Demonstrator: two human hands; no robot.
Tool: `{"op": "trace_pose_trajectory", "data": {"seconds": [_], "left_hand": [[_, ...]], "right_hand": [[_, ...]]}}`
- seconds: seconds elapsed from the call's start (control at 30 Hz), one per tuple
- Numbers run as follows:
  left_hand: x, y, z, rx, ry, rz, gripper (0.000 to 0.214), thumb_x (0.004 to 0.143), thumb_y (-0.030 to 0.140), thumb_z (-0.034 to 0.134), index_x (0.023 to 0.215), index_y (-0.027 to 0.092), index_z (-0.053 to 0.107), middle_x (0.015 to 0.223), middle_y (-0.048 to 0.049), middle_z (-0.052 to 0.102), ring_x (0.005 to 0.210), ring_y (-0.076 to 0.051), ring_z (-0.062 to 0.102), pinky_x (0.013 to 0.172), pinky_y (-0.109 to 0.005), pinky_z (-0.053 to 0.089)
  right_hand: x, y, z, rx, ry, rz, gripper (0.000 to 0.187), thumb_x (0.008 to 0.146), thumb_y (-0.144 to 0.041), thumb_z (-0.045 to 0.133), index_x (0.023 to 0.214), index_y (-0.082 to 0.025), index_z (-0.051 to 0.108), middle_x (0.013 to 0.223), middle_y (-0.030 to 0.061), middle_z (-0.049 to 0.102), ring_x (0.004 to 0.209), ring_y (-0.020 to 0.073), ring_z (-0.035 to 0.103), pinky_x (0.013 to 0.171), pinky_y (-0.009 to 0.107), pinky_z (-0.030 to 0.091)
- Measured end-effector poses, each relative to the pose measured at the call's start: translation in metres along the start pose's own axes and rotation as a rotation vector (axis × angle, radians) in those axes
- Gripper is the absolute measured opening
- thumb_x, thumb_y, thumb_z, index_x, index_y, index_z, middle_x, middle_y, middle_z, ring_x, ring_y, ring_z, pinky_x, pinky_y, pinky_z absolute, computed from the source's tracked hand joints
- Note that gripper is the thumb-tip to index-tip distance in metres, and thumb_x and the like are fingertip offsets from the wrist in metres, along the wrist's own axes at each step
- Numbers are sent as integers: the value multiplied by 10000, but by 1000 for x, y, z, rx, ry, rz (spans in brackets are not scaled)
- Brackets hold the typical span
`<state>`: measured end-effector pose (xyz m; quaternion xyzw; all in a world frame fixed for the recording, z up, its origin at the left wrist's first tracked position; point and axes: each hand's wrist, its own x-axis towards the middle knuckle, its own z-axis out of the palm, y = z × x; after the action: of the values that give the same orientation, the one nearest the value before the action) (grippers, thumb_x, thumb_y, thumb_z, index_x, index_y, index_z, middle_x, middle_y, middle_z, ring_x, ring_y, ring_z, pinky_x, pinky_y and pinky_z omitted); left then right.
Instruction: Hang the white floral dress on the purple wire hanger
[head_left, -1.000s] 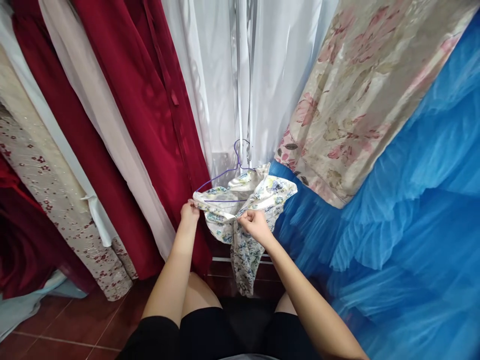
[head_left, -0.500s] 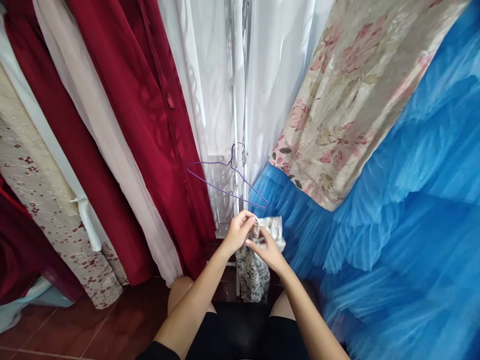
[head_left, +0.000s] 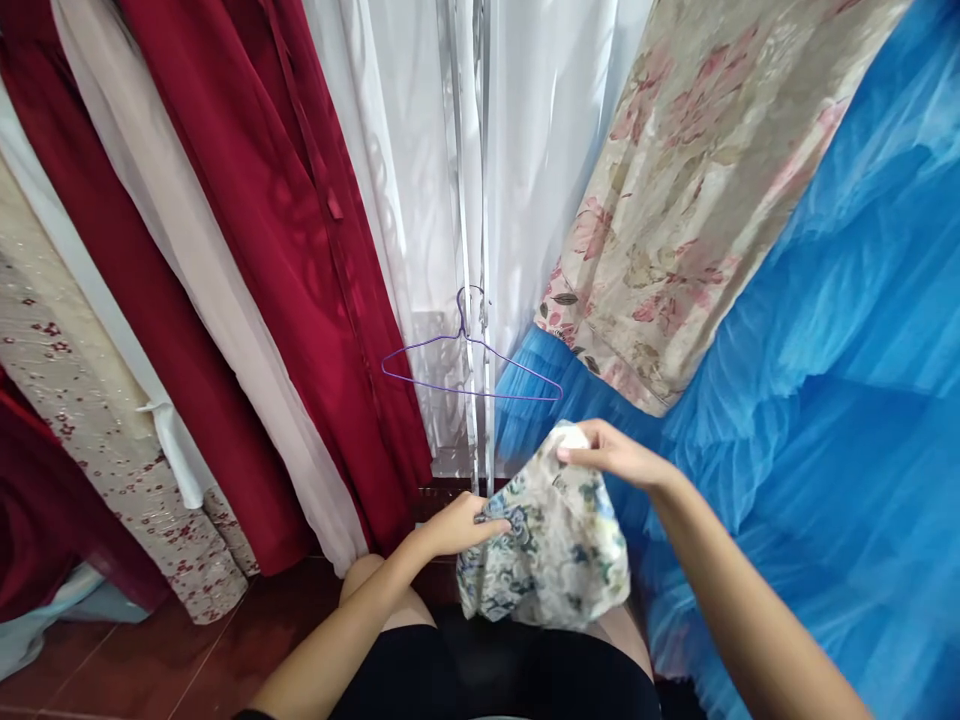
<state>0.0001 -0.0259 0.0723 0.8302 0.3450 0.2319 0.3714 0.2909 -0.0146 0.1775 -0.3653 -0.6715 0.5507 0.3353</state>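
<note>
A patterned cloth garment (head_left: 555, 545), pale with blue, green and yellowish print, hangs spread between my two hands above my lap; its exact kind I cannot make out. My left hand (head_left: 461, 525) pinches its left side, thumb on the printed face. At its upper right corner, my right hand (head_left: 611, 455) grips the edge between thumb and fingers. Beyond the cloth, a purple wire hanger (head_left: 472, 390) hangs bare by its hook from a white upright rail (head_left: 480, 250), touched by neither hand.
Dark red drapes of fabric (head_left: 300, 300) and a floral-embroidered cloth (head_left: 150, 520) hang on the left. White fabric (head_left: 555, 150) hangs behind the rail. To the right are a beige floral garment (head_left: 660, 270) and blue ruffled tulle (head_left: 847, 480). Red-brown tiles (head_left: 127, 670) cover the floor.
My hands have moved apart, the right one up and rightward, the left one slightly down. The bunched garment is now spread out between them. The purple hanger has swung to a more level position.
</note>
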Motion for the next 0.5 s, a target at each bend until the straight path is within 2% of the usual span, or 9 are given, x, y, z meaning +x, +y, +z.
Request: {"op": "trace_pose_trajectory", "data": {"seconds": [0.07,0.13,0.23,0.3,0.37,0.5], "left_hand": [[-5,-15,-10,44,89,-46,416,888,491,599,685,134,670,592,29,502,561,-111,423,525,-221,322],[-5,-21,-27,87,197,-26,443,898,478,583,615,141,629,569,27,468,561,-113,408,534,-229,312],[1,-14,-55,176,352,68,442,918,425,568,558,170,586,564,5,488,607,-146,454,618,-264,378],[4,-6,-70,236,444,113,433,919,405,569,543,190,575,573,-12,516,649,-174,489,693,-299,414],[5,-1,-83,253,538,131,442,919,403,566,524,204,550,580,-23,530,671,-193,514,722,-318,428],[-4,-4,-106,205,705,138,424,912,381,577,527,210,532,616,-35,559,698,-209,544,728,-319,437]], "right_hand": [[6,-5,-38,-32,119,-10,261,681,-342,833,805,-121,772,771,83,745,621,195,637,578,284,464],[23,-6,-71,23,296,-67,223,625,-283,847,752,-123,758,704,77,733,587,192,636,559,286,461],[63,-7,-95,198,421,-136,206,573,-225,821,735,-134,732,640,43,702,559,172,618,539,275,447],[94,-11,-92,251,424,-159,241,554,-206,815,765,-147,715,621,3,679,551,146,598,538,255,437],[123,-15,-78,255,400,-159,264,560,-215,822,785,-157,697,625,-25,672,559,126,592,549,236,438],[157,-21,-43,248,299,-88,250,596,-242,832,773,-143,685,670,3,708,585,130,613,555,232,459]]}}
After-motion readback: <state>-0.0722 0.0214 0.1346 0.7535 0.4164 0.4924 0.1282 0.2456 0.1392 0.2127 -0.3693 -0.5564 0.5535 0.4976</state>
